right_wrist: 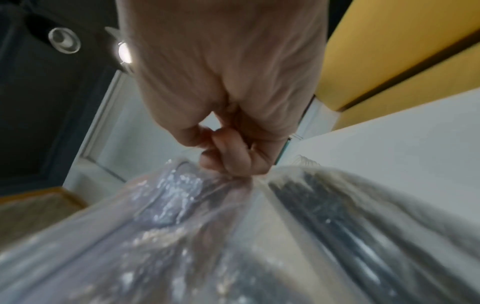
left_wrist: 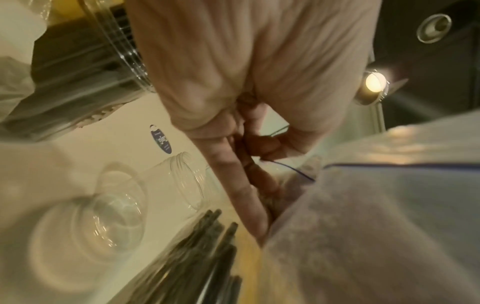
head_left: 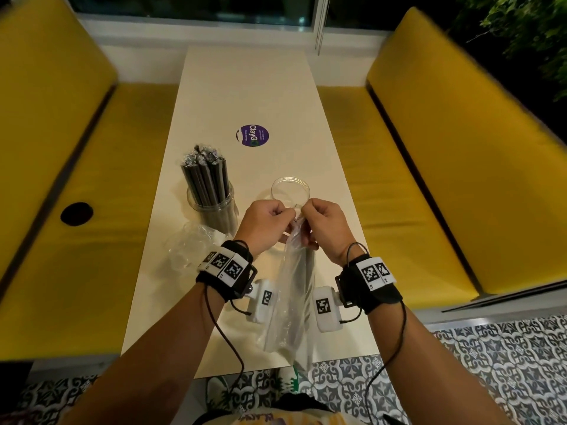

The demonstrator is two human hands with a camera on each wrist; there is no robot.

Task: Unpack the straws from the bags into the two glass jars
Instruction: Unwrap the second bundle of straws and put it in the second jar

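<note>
Both hands meet above the middle of the counter (head_left: 254,87), each pinching the top of a clear plastic bag (head_left: 291,305) of dark straws. The left hand (head_left: 264,225) has its fingers (left_wrist: 244,197) curled against the thumb on the bag's mouth; the right hand (head_left: 325,223) grips the gathered plastic with its fingers (right_wrist: 233,158) pressed together. The bag hangs from this grip with its long axis running from the hands back toward the counter's near edge, mouth pointing away from the person, and the straws inside (right_wrist: 337,211) lie along the same line.

Just beyond the hands stands an empty glass jar (head_left: 290,190), upright, mouth up. Toward the counter's left edge a second jar (head_left: 211,207) holds a bundle of wrapped dark straws (head_left: 204,176), standing upright and leaning slightly. A crumpled empty bag (head_left: 190,246) lies at the left edge, just on the near side of that jar. A round purple sticker (head_left: 252,135) sits farther up the counter, near its middle.
</note>
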